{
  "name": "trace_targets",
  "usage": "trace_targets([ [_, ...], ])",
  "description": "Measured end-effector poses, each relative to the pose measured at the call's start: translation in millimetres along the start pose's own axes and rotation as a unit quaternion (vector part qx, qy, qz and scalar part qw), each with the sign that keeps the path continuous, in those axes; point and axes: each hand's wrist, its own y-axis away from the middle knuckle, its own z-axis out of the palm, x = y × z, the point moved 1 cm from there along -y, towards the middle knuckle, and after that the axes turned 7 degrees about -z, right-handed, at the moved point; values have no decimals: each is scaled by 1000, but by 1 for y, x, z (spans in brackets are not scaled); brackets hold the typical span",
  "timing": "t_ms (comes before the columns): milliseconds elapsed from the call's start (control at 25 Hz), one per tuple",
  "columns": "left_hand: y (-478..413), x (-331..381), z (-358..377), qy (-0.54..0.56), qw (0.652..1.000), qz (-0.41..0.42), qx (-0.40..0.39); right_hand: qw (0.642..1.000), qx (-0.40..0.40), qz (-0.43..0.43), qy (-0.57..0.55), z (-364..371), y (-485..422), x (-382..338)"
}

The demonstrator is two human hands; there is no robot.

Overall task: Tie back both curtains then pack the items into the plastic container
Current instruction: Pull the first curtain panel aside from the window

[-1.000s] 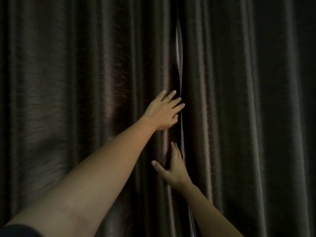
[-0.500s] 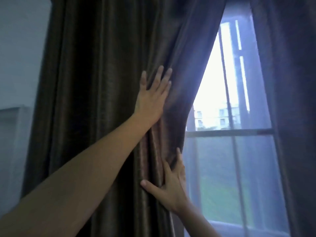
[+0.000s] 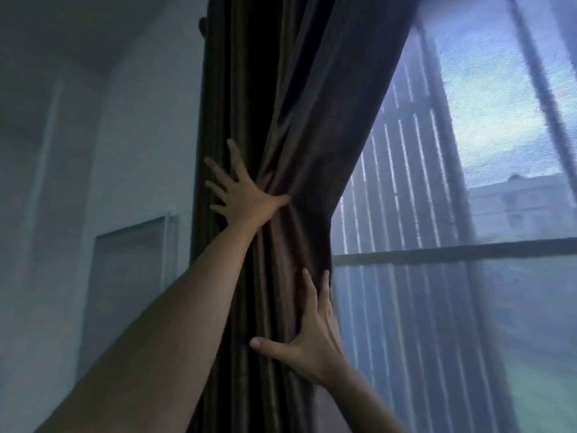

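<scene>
Because the dark brown curtain [image 3: 296, 120] hangs as a long drop of glossy, satin-like cloth, I judge it soft and limp, fairly slippery under skin, and heavy enough to sag out of a loose hold. It is bunched into deep folds at the left side of the window [image 3: 499, 151], close against the pale wall [image 3: 140, 135], and its free edge slants up to the right across the glass.

Both grips are bare hands laid flat on the cloth, clamped on nothing. The left grip [image 3: 243, 195] sits higher, with its fingers spread straight over the folds and its thumb pressed into the crease where the fabric narrows. The right grip [image 3: 312, 335] is lower, its fingers pointing up along the curtain's window-side edge and its thumb stretched out to the left across the bundle.

Flat palms will only steer a cloth this slick. To hold it, the fingers would need to wrap right round the gathered waist, near the spot under the left thumb, where the folds are tightest. No tie-back shows, nor the second curtain or the plastic container. A grey sheer screen [image 3: 468, 323] covers the panes behind the crossbar [image 3: 452, 250], and it looks light enough to snag.
</scene>
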Motion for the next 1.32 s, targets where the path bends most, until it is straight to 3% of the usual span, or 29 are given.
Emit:
trace_targets([
  [120, -35, -49, -5, 41, 993, -101, -32, 1000, 8, -11, 3, 46, -25, -3],
  [280, -72, -97, -6, 144, 977, -132, -86, 999, 26, -28, 6, 92, -50, -5],
  [520, -88, -129, -21, 132, 979, -59, -147, 1000, 20, -15, 3, 148, -73, -11],
  [840, -94, -174, -41, 31, 992, -25, -119, 999, -39, 10, 17, 213, -113, -20],
  [1000, -49, -212, -22, -5, 984, -26, -174, 996, -73, 30, 44, 212, -81, -5],
  [1200, -12, -224, -16, 38, 989, -38, -139, 990, -126, 25, 50, 199, -46, 5],
  [1320, 7, -215, -23, 41, 985, -50, -160, 984, -158, 34, 73, 174, -25, -2],
])
